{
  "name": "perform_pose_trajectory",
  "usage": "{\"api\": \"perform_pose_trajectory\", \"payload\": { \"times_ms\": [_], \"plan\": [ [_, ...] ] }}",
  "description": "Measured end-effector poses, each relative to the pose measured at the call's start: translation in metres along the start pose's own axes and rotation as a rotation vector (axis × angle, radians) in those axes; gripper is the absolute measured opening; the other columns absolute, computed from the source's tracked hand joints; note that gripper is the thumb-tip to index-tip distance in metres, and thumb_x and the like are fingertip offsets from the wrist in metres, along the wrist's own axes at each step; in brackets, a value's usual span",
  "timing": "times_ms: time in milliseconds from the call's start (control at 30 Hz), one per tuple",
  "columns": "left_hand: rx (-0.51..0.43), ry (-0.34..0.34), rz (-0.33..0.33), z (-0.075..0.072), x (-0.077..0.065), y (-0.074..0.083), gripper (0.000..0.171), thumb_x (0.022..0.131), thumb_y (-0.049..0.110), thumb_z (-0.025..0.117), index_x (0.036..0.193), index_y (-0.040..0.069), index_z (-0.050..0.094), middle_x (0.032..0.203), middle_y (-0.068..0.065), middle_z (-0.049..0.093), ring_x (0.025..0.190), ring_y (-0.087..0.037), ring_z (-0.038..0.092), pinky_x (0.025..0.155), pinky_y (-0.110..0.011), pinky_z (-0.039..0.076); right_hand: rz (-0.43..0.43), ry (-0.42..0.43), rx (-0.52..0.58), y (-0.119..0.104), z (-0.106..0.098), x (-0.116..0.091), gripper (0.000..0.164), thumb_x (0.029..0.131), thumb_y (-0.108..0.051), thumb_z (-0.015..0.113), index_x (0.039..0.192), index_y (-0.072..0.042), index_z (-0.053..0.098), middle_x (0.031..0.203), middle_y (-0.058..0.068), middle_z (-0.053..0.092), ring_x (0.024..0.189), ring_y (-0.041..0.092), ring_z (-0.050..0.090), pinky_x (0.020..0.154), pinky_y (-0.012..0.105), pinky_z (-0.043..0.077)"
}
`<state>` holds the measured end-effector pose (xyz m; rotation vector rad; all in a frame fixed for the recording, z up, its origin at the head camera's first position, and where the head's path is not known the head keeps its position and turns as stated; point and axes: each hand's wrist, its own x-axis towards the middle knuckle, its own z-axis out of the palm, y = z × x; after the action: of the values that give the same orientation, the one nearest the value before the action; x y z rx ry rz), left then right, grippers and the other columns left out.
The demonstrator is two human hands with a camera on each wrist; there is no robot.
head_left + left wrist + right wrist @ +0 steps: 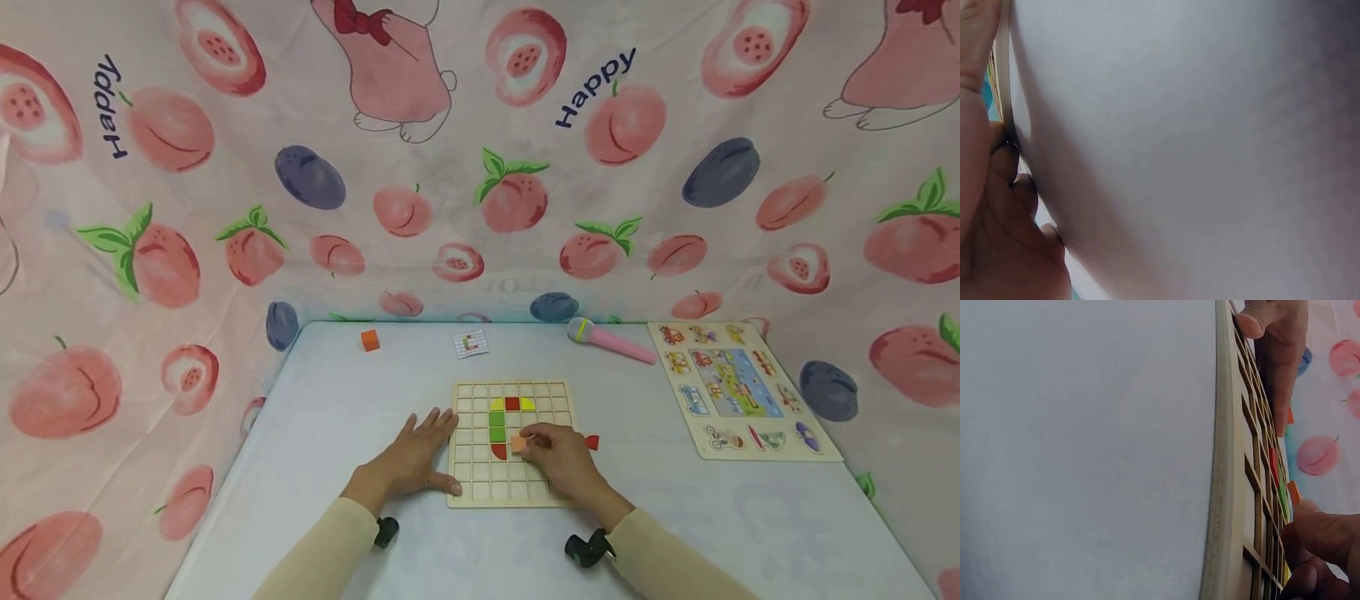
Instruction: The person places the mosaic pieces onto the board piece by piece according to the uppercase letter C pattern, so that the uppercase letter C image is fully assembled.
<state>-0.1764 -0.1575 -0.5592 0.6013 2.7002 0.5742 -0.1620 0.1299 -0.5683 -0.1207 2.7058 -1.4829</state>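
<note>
A wooden grid board lies on the white table. My left hand spreads flat at its left edge, fingers and thumb touching the rim. Between thumb and fingertips my right hand pinches a small orange square block, low over the lower middle cells. In the right wrist view the orange block shows tilted above the grid. Set in the cells are a red square between two yellow rounded pieces, two green squares below on the left, and a red quarter-round piece under those.
A red piece lies just past the board's right side. Toward the back are an orange cube, a small card with a coloured pattern and a pink toy microphone. A picture puzzle board lies at the right.
</note>
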Motion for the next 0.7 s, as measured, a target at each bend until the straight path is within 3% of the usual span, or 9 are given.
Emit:
{"api": "perform_pose_trajectory", "payload": {
  "times_ms": [233,700],
  "plan": [
    [0.005,-0.005,-0.004,-0.0009,-0.0004,0.0008,0.123,0.074,0.062,0.086,0.169,0.013,0.026,0.177,-0.004,0.02,0.166,-0.026,0.009,0.136,-0.053,0.002,-0.023,0.015,-0.082,0.0033,0.0063,0.0007,0.021,0.09,-0.007,0.082,0.109,-0.016,0.081,0.09,-0.007,0.072,0.088,0.013,0.06,0.075,0.025,0.053],
    [-0.013,-0.002,-0.017,-0.0002,0.0,0.001,0.122,0.074,0.062,0.087,0.168,0.013,0.027,0.177,-0.003,0.021,0.166,-0.025,0.01,0.136,-0.053,0.001,-0.058,-0.013,-0.166,-0.0026,0.0062,-0.0029,0.022,0.086,-0.003,0.083,0.106,-0.012,0.081,0.088,-0.006,0.069,0.086,0.013,0.057,0.073,0.025,0.05]
  ]
}}
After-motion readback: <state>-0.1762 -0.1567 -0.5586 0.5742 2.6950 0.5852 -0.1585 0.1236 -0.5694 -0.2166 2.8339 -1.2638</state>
